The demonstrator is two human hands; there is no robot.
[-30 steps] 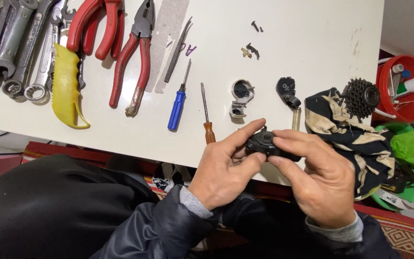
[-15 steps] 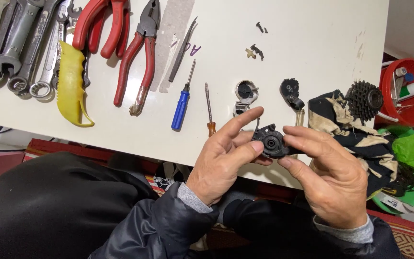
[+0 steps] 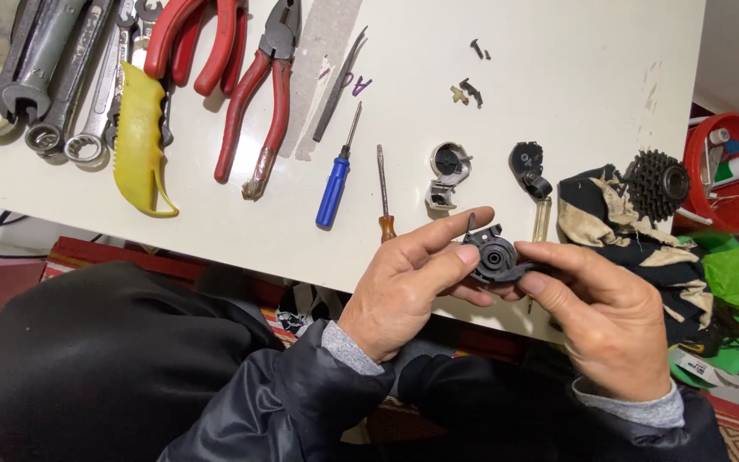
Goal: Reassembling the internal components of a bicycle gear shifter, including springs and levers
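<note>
A small black round mechanical part (image 3: 493, 255) with a hub hole in its middle is held between both hands at the near edge of the white table (image 3: 558, 103). My left hand (image 3: 408, 287) pinches it from the left with thumb and fingers. My right hand (image 3: 605, 321) grips it from the right. Just beyond it on the table lie a silver and black housing piece (image 3: 446, 174) and a black bracket piece (image 3: 529, 168).
Spanners (image 3: 36, 77), a yellow-handled tool (image 3: 140, 141), red pliers (image 3: 254, 103), a blue screwdriver (image 3: 335, 184) and an orange-handled screwdriver (image 3: 383, 192) lie on the table. A toothed sprocket cluster (image 3: 656, 181) rests on a dirty rag (image 3: 635, 244). A red tub (image 3: 733, 175) stands at right.
The hands have turned the black part so its round face points up. My left fingers have spread out along its left side.
</note>
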